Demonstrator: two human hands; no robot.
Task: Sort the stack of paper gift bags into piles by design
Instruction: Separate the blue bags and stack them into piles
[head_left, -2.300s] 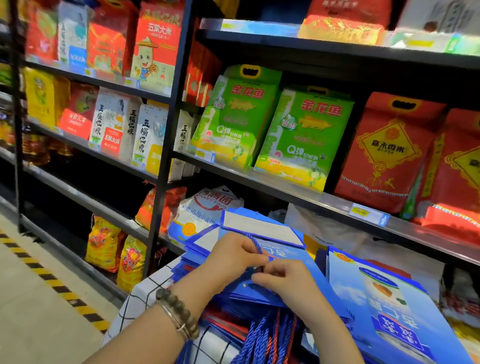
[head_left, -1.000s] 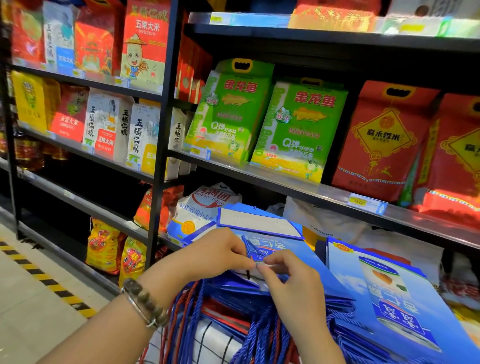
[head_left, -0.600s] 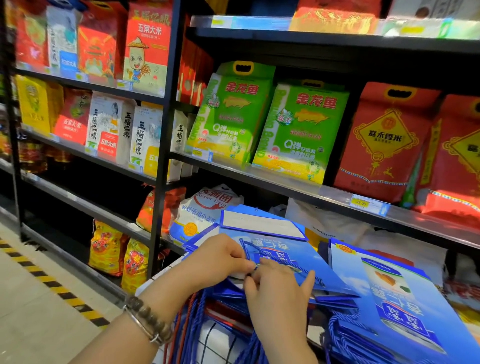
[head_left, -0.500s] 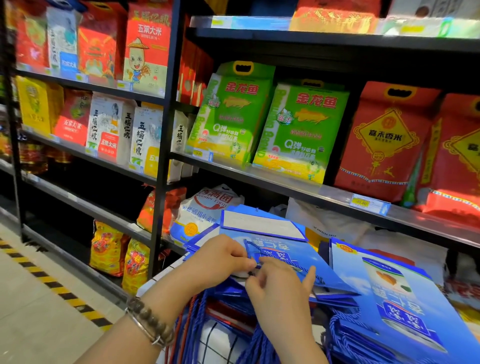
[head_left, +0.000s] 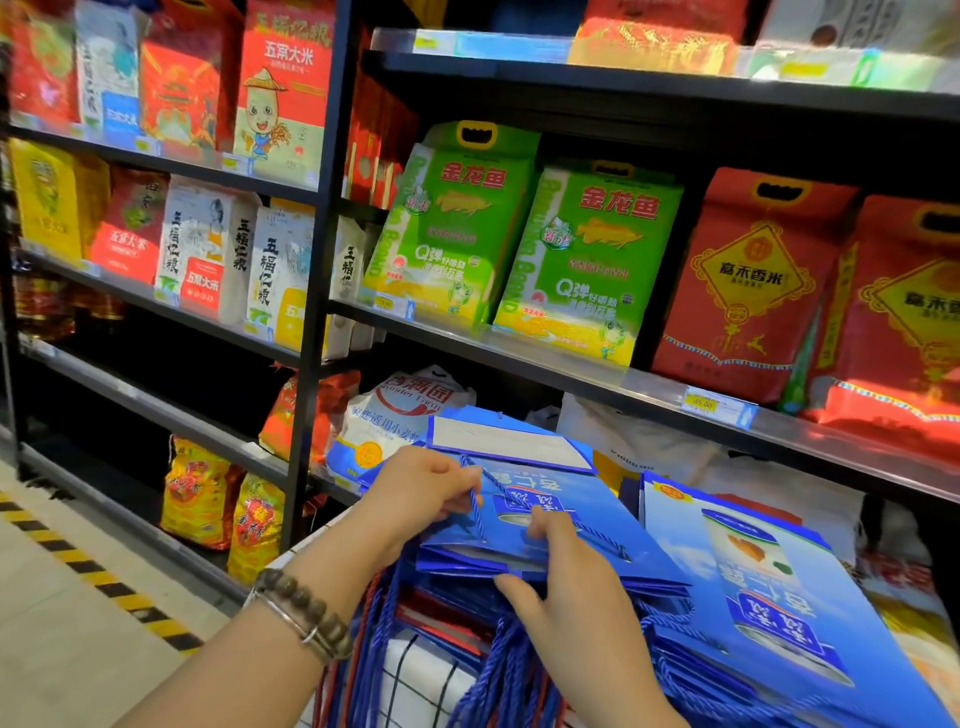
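The left hand (head_left: 421, 491) is pinching the blue rope handle (head_left: 475, 512) of the top blue gift bag (head_left: 587, 499), while the right hand (head_left: 569, 587) is gripping that bag's near edge, fingers curled over it. The bag is lying atop the mixed stack (head_left: 447, 618) near the checked tabletop's (head_left: 415, 670) left edge; a matching blue pile (head_left: 769, 613) is sitting just beside it, rightward.

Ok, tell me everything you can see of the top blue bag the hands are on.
The top bag is glossy blue paper, folded flat, printed with white lettering and a can picture. Its pale base panel points toward the shelves. A blue twisted cord handle crosses its face. It lies on the stack of similar bags. The left hand grips its left edge at the cord; the right hand pinches its near edge, thumb underneath.
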